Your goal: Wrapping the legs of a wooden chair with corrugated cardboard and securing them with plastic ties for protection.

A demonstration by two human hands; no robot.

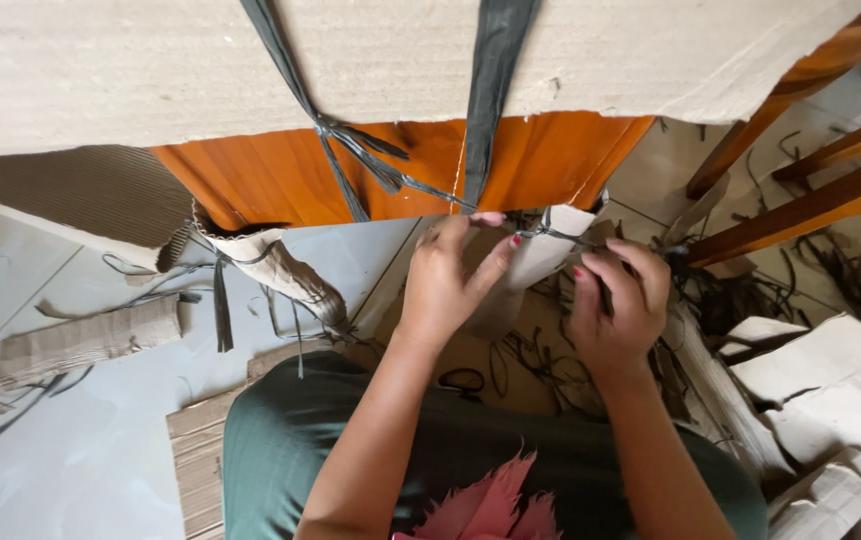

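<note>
Left hand (447,280) | fingers pinched cardboard-wrapped furniture leg (525,262) below orange wooden panel (420,170) | right hand (615,300) clamped on grey plastic strap (555,236) | I advised steady, taut tension.

pale tiled floor (80,440), wooden chair legs (800,210), perhaps daylight

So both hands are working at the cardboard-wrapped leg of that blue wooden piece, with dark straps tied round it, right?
Not quite: the wooden piece is orange, not blue, as the head view shows. The rest holds: the left hand and right hand work at the cardboard-wrapped leg, and dark straps are tied round the piece.
</note>
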